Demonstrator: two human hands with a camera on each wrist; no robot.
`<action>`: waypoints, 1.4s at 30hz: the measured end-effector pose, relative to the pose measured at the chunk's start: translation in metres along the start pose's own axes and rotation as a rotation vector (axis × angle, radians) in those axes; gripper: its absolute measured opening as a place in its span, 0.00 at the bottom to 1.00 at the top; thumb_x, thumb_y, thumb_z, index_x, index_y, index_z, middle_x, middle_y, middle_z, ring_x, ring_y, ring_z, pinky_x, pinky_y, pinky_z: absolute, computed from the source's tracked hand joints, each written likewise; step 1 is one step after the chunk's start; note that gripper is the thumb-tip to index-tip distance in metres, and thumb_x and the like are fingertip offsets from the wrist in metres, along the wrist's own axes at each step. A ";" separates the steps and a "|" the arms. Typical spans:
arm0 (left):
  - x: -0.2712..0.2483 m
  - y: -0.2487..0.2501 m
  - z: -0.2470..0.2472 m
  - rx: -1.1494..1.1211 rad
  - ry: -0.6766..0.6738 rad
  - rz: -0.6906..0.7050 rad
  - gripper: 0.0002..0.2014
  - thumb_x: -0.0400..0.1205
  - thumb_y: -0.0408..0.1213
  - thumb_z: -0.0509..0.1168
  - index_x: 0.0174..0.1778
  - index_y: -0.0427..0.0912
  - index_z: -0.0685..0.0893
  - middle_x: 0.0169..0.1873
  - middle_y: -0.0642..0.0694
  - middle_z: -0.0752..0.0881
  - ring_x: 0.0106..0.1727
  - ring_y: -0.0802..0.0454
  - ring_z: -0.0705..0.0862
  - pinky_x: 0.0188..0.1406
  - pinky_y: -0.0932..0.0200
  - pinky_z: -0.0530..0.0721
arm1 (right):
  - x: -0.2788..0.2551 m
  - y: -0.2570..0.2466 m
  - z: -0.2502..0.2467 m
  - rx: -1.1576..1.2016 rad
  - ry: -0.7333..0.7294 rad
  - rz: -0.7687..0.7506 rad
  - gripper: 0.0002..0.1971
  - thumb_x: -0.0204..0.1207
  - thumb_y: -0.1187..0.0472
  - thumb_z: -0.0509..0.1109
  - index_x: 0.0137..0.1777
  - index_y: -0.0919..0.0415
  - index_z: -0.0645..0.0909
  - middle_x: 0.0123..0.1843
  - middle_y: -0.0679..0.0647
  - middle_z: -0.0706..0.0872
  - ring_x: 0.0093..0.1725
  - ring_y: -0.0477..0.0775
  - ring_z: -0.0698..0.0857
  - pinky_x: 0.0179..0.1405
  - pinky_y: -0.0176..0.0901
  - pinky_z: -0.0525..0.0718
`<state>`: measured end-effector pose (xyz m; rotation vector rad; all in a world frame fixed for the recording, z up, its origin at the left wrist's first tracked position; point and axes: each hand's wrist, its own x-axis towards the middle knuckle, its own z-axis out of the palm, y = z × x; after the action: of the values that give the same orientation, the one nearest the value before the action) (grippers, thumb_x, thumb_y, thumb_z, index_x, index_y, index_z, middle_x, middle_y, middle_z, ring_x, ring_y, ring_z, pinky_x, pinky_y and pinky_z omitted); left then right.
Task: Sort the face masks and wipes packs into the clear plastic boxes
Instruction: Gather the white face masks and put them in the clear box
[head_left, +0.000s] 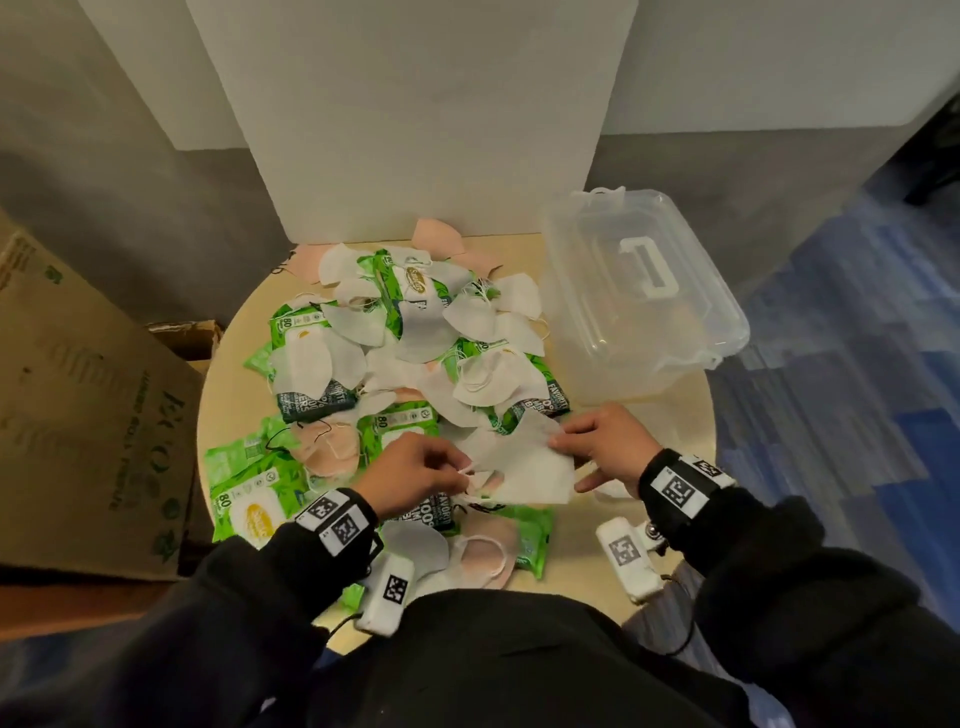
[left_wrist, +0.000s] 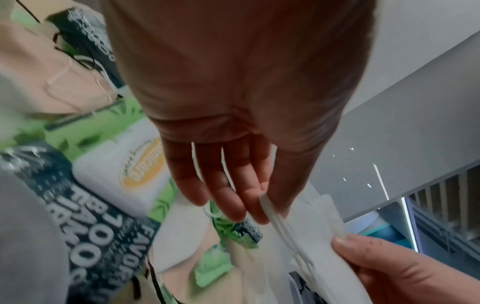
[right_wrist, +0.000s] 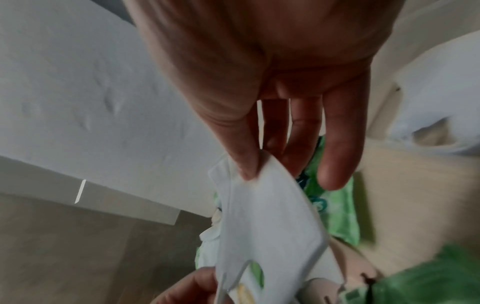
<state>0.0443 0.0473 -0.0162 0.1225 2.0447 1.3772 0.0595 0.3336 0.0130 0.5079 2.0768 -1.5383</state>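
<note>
Best lifted clear of the heap before moving off, with the loose ear loop freed so no neighbour trails along. Left hand (head_left: 415, 470) pinching that thin white ear loop (left_wrist: 272, 214) between thumb and forefinger, other fingers relaxed. Right hand (head_left: 605, 447) pinching the corner of the same flat white folded face mask (head_left: 524, 473), remaining fingers spread. Mask held just above the near edge of the mixed pile. Beyond, green wipes packs (head_left: 249, 478) among white and pink masks on the round beige table (head_left: 691, 421). Farther right, the clear plastic lidded box (head_left: 639, 291), closed.
</note>
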 end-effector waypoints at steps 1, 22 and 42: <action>0.002 0.003 0.008 -0.024 0.009 -0.003 0.10 0.73 0.32 0.81 0.50 0.41 0.92 0.36 0.36 0.92 0.39 0.48 0.89 0.48 0.48 0.86 | 0.000 0.009 -0.007 0.010 0.017 0.021 0.02 0.78 0.65 0.78 0.47 0.62 0.92 0.35 0.52 0.91 0.33 0.50 0.87 0.25 0.46 0.88; 0.115 0.078 0.177 0.232 0.102 -0.055 0.02 0.77 0.33 0.79 0.39 0.43 0.95 0.32 0.46 0.93 0.30 0.60 0.86 0.34 0.59 0.89 | 0.041 0.094 -0.148 -0.266 0.308 0.144 0.04 0.74 0.62 0.82 0.45 0.57 0.89 0.42 0.54 0.91 0.37 0.55 0.92 0.26 0.54 0.92; 0.136 0.084 0.200 0.642 0.002 -0.181 0.07 0.80 0.38 0.76 0.52 0.50 0.96 0.49 0.51 0.94 0.52 0.52 0.90 0.56 0.54 0.89 | 0.076 0.107 -0.148 -1.061 0.091 -0.141 0.16 0.76 0.59 0.74 0.63 0.49 0.81 0.54 0.55 0.89 0.49 0.60 0.88 0.44 0.46 0.83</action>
<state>0.0283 0.3002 -0.0537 0.2032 2.3626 0.5770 0.0337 0.5063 -0.0796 0.0183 2.6415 -0.2982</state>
